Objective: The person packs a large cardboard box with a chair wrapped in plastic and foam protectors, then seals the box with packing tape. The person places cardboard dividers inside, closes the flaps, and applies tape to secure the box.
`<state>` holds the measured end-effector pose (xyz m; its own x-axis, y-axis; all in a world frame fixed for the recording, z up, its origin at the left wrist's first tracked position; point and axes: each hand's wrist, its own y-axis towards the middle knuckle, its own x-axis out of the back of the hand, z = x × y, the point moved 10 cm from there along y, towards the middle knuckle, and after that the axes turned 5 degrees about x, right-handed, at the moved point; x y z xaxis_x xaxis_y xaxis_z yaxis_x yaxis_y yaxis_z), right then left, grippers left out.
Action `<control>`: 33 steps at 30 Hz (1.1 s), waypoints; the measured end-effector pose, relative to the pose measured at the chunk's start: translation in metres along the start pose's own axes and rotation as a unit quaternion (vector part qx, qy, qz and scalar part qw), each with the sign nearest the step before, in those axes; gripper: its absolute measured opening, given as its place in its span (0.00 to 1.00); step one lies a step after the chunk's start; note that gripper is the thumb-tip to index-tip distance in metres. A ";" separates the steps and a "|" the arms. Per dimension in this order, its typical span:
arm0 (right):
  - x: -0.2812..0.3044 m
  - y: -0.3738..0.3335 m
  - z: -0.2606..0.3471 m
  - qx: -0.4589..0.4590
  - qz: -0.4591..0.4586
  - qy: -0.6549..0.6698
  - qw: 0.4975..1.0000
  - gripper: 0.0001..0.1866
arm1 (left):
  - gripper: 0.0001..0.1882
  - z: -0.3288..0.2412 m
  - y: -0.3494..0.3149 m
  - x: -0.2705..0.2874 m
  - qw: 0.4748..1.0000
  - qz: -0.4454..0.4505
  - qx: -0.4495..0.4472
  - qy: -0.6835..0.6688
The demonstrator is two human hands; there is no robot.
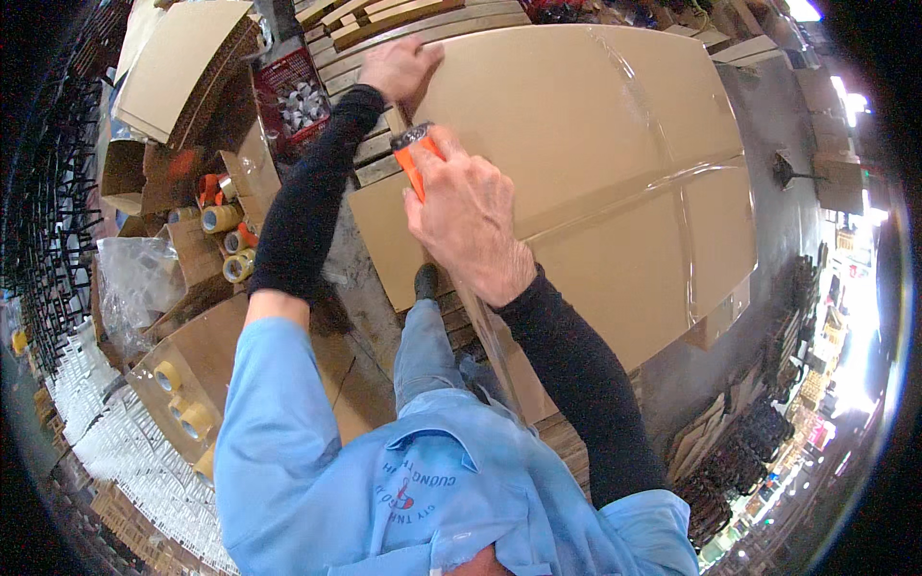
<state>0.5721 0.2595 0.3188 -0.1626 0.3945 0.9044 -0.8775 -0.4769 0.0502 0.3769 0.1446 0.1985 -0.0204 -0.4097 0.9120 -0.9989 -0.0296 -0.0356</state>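
right hand [471, 226] gripping orange tape dispenser [415, 154], brown carton [595, 182]

Off to the left, rolls of yellowish packing tape [230, 240] lying in open cartons. Lower left, a brown box [178, 370] with more tape rolls [182, 398] inside. Up top left, a stack of flat corrugated sheets [182, 62] beside a red crate [293, 91] of small white pieces. Clear plastic bag [139, 278] crumpled between. Wooden pallet slats [403, 14] along the top.
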 end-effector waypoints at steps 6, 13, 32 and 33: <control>0.010 -0.035 0.019 0.041 -0.040 0.014 0.998 0.21 | 0.41 0.031 0.016 -0.008 0.990 -0.049 -0.104 0.082; 0.031 -0.200 0.022 0.018 -0.042 -0.005 0.999 0.18 | 0.30 0.014 0.015 0.027 0.985 -0.083 -0.036 0.144; 0.030 -0.495 0.002 -0.108 -0.037 0.034 0.993 0.24 | 0.26 0.002 0.000 0.023 0.959 -0.175 -0.049 0.218; 0.027 -0.502 0.000 -0.112 -0.027 0.028 0.993 0.24 | 0.27 0.004 -0.010 0.021 0.960 -0.175 -0.044 0.212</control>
<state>1.0078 0.5095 0.3182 -0.1315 0.4602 0.8780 -0.9629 -0.2699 -0.0027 0.3871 0.1325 0.2167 0.3206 0.0202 0.9470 -0.9470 -0.0120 0.3209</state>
